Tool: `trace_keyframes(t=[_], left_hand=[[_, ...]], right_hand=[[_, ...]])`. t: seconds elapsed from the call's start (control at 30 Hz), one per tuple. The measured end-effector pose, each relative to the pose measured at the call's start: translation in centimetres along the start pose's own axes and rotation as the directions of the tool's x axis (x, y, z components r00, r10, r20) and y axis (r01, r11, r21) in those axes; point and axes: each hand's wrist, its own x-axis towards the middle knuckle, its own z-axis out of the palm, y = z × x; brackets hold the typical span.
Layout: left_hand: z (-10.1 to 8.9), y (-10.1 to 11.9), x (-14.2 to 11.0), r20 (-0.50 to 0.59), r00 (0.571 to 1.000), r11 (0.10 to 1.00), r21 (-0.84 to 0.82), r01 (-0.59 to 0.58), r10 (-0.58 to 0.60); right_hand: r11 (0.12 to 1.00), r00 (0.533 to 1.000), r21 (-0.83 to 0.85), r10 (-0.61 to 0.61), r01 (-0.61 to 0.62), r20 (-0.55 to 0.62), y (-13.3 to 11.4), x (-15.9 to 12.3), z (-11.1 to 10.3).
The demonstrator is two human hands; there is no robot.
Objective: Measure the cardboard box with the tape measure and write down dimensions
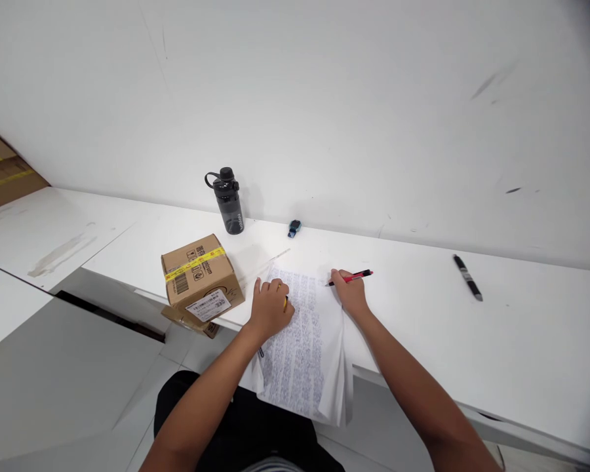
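My right hand pinches a red-and-black pen, its tip at the upper right of a handwritten sheet. Dense blue writing in columns covers much of the sheet, which lies on a stack of paper hanging over the table's front edge. My left hand rests on the sheet's left side, fingers curled round a small yellow-and-black thing mostly hidden beneath them. A dark clip shows on the paper's left edge, just below that hand.
Left of the paper, a taped cardboard box stands at the table edge. Behind it is a dark water bottle. A small watch-like item lies near the wall, and a black marker lies at right. More cardboard boxes stand far left.
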Motion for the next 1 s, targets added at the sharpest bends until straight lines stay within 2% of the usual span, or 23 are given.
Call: trace_keyframes(t=[0.17, 0.3, 0.4, 0.5, 0.6, 0.7, 0.77, 0.8, 0.87, 0.9, 0.93, 1.0], left_hand=[[-0.1, 0.0, -0.1, 0.013, 1.0, 1.0, -0.004, 0.003, -0.002], [-0.2, -0.2, -0.1, 0.007, 1.0, 1.0, -0.003, -0.006, 0.006], [-0.1, -0.3, -0.3, -0.003, 1.0, 1.0, -0.005, -0.009, 0.009], [0.2, -0.4, -0.5, -0.024, 1.0, 0.999, -0.03, 0.011, -0.012], [0.5, -0.5, -0.8, -0.036, 0.997, 0.994, -0.088, 0.063, -0.066], [0.2, -0.7, -1.4, -0.034, 0.994, 0.966, -0.24, 0.092, -0.104], [-0.8, -0.6, -2.3, -0.087, 0.989, 0.899, -0.433, 0.072, -0.121], [-1.6, -0.4, -2.9, -0.137, 0.98, 0.842, -0.538, 0.047, -0.142], [-3.7, 0.4, -4.2, -0.242, 0.948, 0.696, -0.717, -0.03, -0.208], [-4.9, 0.9, -5.0, -0.278, 0.931, 0.624, -0.778, -0.073, -0.237], [-6.1, 1.5, -5.7, -0.293, 0.921, 0.555, -0.825, -0.108, -0.256], [-8.4, 2.6, -7.1, -0.298, 0.922, 0.455, -0.876, -0.161, -0.248]], right_hand=[[1.0, 1.0, 0.004, -0.001, 0.001, 0.001, 0.0, 0.0, 0.0], [0.999, 0.999, -0.041, -0.031, 0.029, -0.041, -0.1, -0.4, 0.1], [0.969, 0.981, -0.161, -0.195, 0.19, -0.019, -0.2, -1.0, 0.3], [0.858, 0.904, -0.285, -0.413, 0.427, 0.109, 0.1, -1.3, 0.7], [0.768, 0.854, -0.375, -0.448, 0.519, 0.265, 0.4, -1.2, 1.3], [0.771, 0.846, -0.355, -0.45, 0.529, 0.284, 0.0, -1.6, 1.8], [0.812, 0.823, -0.236, -0.435, 0.534, 0.364, -1.0, -2.7, 2.0], [0.837, 0.79, -0.155, -0.412, 0.525, 0.455, -1.8, -3.5, 2.1], [0.883, 0.66, 0.002, -0.353, 0.469, 0.663, -3.5, -5.7, 2.1], [0.902, 0.594, 0.07, -0.337, 0.425, 0.73, -4.5, -7.0, 2.2], [0.917, 0.561, 0.132, -0.34, 0.377, 0.755, -5.6, -8.4, 2.3], [0.919, 0.57, 0.251, -0.387, 0.305, 0.725, -7.8, -11.0, 2.7]])
